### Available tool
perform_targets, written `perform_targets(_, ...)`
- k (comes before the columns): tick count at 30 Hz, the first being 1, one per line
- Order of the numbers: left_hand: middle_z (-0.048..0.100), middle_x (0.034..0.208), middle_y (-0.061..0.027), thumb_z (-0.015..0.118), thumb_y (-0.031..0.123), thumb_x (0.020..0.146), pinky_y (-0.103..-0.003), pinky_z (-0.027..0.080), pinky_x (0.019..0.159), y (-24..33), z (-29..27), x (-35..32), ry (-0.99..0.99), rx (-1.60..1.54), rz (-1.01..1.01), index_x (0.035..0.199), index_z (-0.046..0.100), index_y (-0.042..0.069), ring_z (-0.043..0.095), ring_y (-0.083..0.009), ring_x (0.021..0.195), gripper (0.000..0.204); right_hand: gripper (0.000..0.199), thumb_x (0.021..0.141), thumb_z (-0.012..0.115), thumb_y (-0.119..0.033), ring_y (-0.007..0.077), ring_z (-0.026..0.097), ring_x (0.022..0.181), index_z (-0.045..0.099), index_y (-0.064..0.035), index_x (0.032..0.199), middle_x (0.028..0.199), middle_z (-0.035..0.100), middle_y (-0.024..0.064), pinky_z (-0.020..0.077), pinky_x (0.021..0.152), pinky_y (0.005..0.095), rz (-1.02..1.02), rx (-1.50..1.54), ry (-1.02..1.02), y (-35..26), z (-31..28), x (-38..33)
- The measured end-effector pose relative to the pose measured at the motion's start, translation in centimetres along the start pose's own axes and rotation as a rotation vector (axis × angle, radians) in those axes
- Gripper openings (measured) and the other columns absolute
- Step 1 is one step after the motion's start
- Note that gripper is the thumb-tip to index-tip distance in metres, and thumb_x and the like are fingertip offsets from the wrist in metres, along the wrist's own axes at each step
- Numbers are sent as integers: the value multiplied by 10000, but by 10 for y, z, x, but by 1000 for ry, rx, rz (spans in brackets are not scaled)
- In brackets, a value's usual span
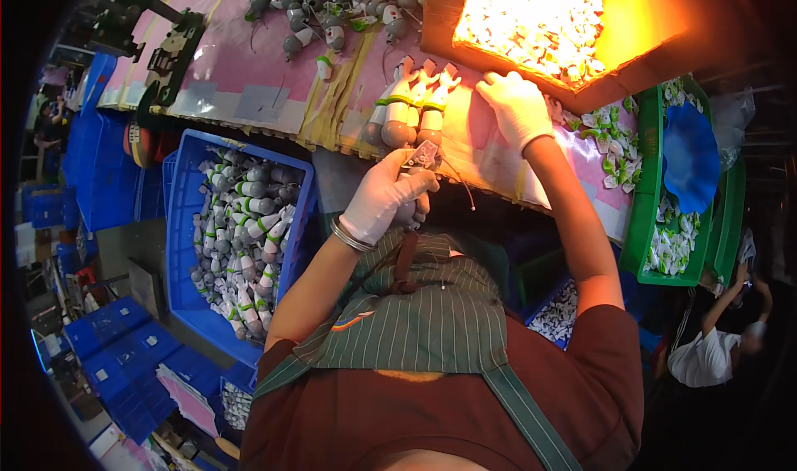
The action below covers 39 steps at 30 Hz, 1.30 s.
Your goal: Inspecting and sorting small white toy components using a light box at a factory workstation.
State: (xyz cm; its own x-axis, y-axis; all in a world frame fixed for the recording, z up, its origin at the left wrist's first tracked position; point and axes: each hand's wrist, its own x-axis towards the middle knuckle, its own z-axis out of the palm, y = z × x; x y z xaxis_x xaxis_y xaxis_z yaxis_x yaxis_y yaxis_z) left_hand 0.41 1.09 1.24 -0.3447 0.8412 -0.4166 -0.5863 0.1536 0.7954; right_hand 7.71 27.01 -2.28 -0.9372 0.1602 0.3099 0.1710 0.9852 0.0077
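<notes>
My left hand [375,201], in a white glove, pinches a small toy part with a pale pinkish plastic piece [424,154] on top and a thin wire hanging from it. A grey rounded portion shows below my fingers. Just beyond lie three white toy figures [413,110] with green bands and grey round ends, side by side at the table edge. To their right, my right hand [516,110], also gloved, is down at the table beside the cardboard box [573,97]. Its fingers are curled, and what they may hold is hidden.
Small pale parts [531,22] fill the brightly lit box. More grey-and-white figures [336,6] are heaped at the back, and others fill a blue crate [178,222] at left. Green-and-white pieces [614,143] lie near green trays [650,172]. A metal fixture [178,56] stands far left.
</notes>
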Motion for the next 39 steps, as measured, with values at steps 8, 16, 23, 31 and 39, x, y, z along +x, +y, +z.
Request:
perform_targets(8,612,825,-64,642,222,883,-264,480,523,0,-7,-4,1,-38,-33,1129,470,21,581,-115,590,361,235,760,601,-9,289,622,889,625,-50,990,957,643,104,503,778,358,120,399,232,-22,-4,-8)
perform_targets(16,608,772,-54,642,209,875,-257,463,488,2,4,7,51,49,-27,1110,477,23,570,-117,554,342,232,803,609,40,199,633,887,598,-13,1029,961,650,99,499,778,291,380,808,294,-34,9,-23)
perform_targets(23,575,646,-49,647,197,873,-255,443,458,1,9,10,80,141,-82,1090,489,39,544,-116,504,312,280,882,644,-159,162,596,795,541,10,1080,896,614,93,468,668,261,577,1975,-28,-79,-28,-33)
perform_targets(31,553,615,-29,669,206,860,-228,425,448,7,9,7,93,190,-70,1124,509,64,536,-98,502,339,267,891,615,-108,158,602,782,500,-5,1108,929,616,90,463,634,237,615,1780,-3,-94,-25,-30)
perform_targets(39,589,710,-40,652,148,856,-242,421,471,-23,2,24,207,612,455,1122,536,64,544,-91,525,302,284,860,630,-53,155,597,797,474,-11,1094,947,621,103,446,626,229,606,1847,140,-107,-20,-28)
